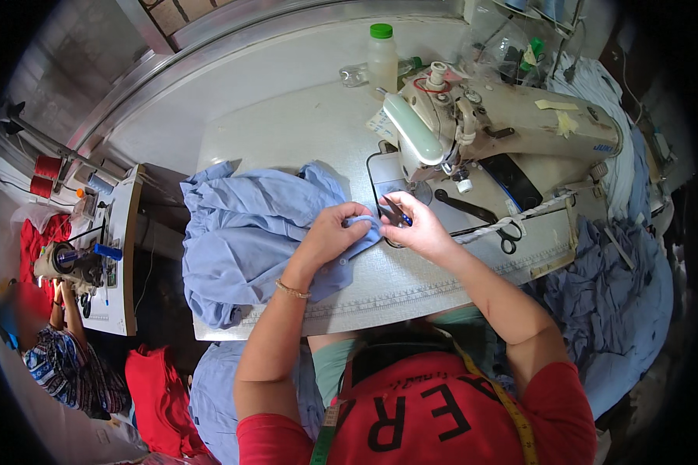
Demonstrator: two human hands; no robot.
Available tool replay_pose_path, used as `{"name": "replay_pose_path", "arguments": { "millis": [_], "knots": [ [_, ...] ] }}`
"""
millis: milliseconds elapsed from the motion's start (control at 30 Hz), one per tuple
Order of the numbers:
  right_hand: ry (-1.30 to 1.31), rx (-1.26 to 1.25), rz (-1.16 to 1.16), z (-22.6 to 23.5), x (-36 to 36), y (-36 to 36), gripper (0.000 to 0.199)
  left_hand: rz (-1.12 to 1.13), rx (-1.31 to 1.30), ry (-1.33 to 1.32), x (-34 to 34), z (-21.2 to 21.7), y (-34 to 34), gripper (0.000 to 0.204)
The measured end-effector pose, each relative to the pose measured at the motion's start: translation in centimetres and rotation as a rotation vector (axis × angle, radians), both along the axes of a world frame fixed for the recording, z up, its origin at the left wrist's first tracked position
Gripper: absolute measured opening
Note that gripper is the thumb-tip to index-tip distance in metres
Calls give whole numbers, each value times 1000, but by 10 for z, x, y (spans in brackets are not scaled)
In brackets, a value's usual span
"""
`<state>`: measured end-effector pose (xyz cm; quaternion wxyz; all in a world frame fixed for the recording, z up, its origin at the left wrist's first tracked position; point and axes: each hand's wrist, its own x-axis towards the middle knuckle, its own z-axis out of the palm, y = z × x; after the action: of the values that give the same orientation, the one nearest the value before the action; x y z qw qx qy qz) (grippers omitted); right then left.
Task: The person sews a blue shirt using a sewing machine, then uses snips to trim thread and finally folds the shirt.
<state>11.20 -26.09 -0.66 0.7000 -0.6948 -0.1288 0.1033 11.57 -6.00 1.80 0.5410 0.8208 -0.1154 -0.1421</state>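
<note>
Head view: a person sits at a sewing desk (264, 128), both hands meeting just in front of the head of an industrial sewing machine (531, 124). Between them is a gathered edge of a pale blue garment (248, 225); its bulk lies crumpled across the left part of the desk, probably so that the surface carries the weight and only the worked edge needs lifting. That edge is raised clear of the heap, which seems to bring it into plain sight.

The left hand (329, 235) is nearly closed, thumb and fingertips pinched together on a small fold of the cloth, a grip that likely keeps the fabric steady. The right hand (422, 232) is curled, grasping small dark thread snips (391, 209) between thumb and fingers, their blades pointing up and to the left, beside the held fold. Whether the right fingertips also touch the cloth cannot be told.

To the right of the hands, black-handled scissors (509, 237) lie near a twisted white cord (512, 222), and a dark phone (512, 184) rests under the machine's arm; such placing presumably keeps them within reach. A capped bottle (382, 62) stands behind the machine head, away from the cloth.
</note>
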Motion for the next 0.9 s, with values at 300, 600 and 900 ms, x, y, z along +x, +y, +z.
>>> {"name": "replay_pose_path", "arguments": {
  "millis": [300, 600, 900],
  "knots": [
    [87, -27, 36, 4, -2, -6, 41, 168, 259, -842, -2, -15, -25, 10],
    [-31, -316, 61, 6, 0, -17, 42, 182, 17, -388, -12, -16, -27, 12],
    [-653, -973, 236, 59, -8, -30, 27, 66, -122, -162, 2, -21, -24, 20]
  ]
}}
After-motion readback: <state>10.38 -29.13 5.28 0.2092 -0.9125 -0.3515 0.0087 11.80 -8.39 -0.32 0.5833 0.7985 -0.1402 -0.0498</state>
